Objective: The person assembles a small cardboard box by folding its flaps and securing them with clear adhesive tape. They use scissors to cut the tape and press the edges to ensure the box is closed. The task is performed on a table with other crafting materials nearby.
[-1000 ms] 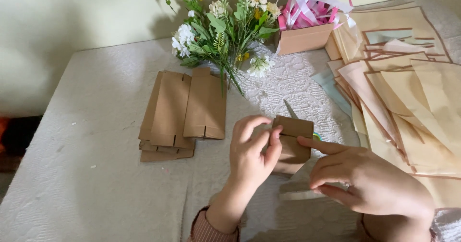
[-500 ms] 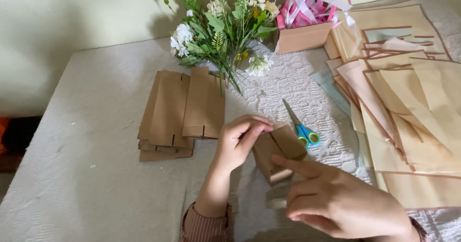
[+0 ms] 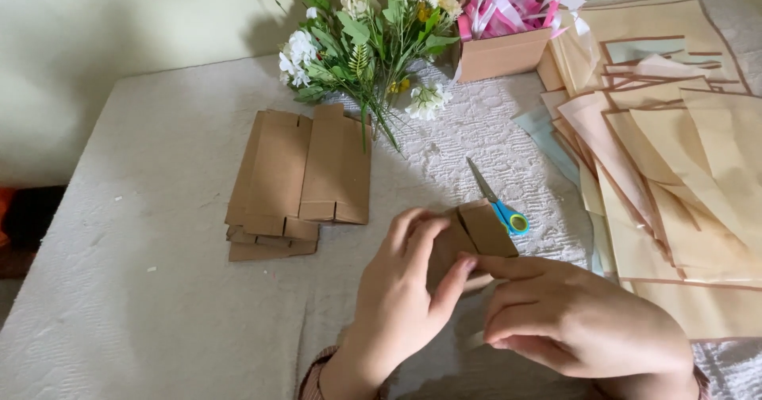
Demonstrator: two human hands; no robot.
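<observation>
A small brown cardboard box blank, partly folded up, is held over the white cloth near the front middle. My left hand wraps its left side, fingers curled over the top edge and thumb pressed against the flap. My right hand grips it from below and the right, index finger stretched along its lower edge. Most of the blank's lower part is hidden behind my fingers. Just beyond it lie scissors with blue and green handles.
A stack of flat brown box blanks lies to the left. Artificial flowers rest at the back. A cardboard box of pink and white ribbons stands behind them. Overlapping sheets of tan and peach paper cover the right side.
Both hands have turned and folded the box blank, tilting it more upright. My right hand slid from the right to beneath it. The scissors came into sight behind the blank.
</observation>
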